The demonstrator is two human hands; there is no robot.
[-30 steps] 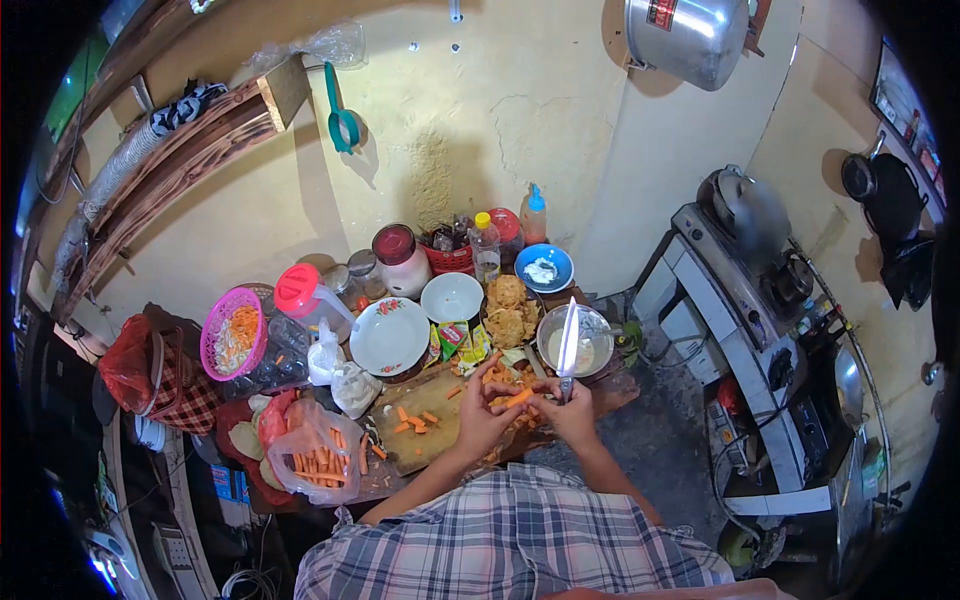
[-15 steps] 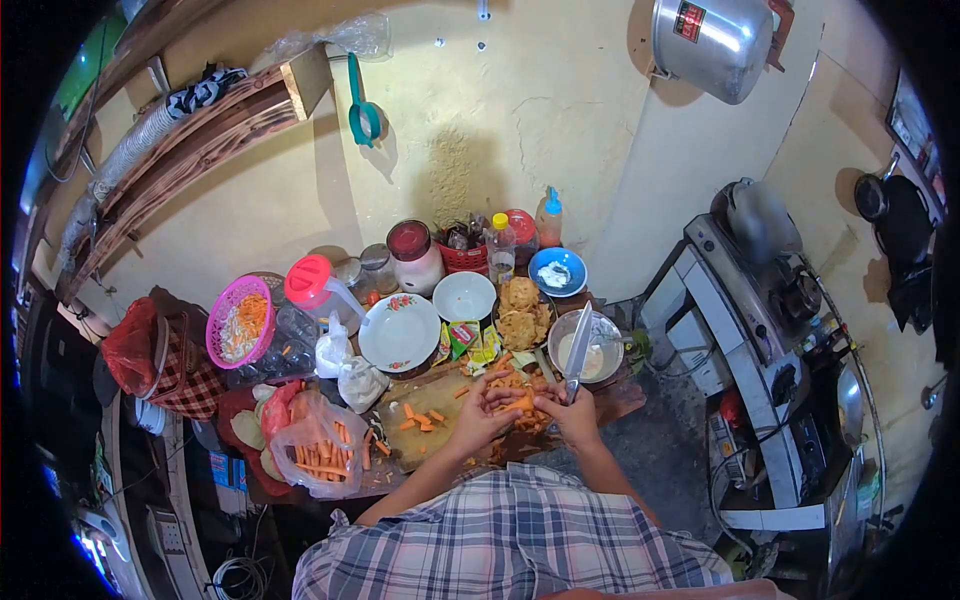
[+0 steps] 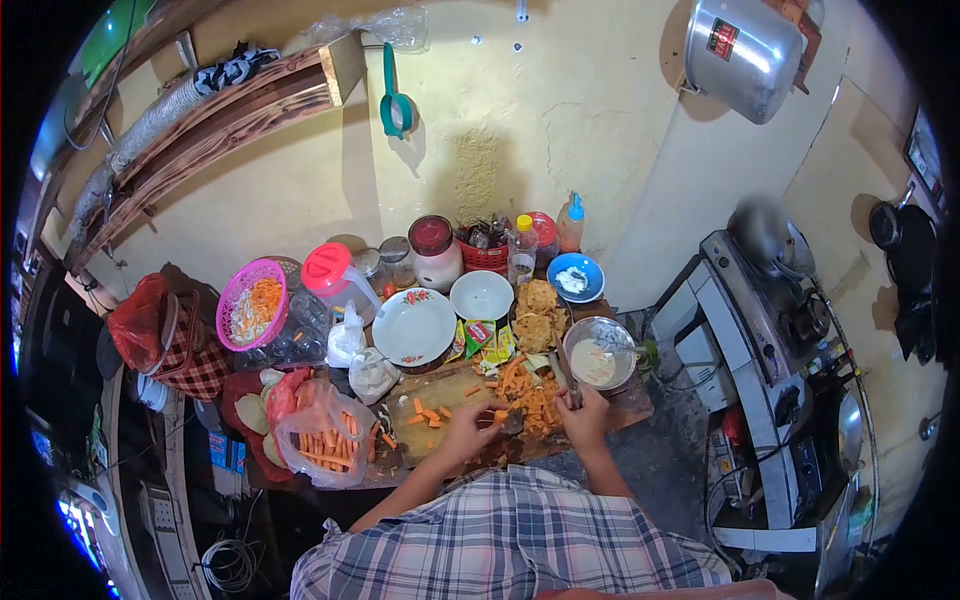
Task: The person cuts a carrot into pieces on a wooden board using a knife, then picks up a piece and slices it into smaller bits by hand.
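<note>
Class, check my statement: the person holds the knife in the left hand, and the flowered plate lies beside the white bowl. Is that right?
Not quite: the knife is in the right hand, as the head view shows. The flowered plate does lie beside the white bowl.

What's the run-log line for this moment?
left hand: at carrot piece | right hand: gripping knife | cutting board: cut carrots at left | carrot shavings: heaped between hands

Orange carrot pieces (image 3: 431,414), pink colander (image 3: 225,316), red-flowered white plate (image 3: 412,326)
</note>
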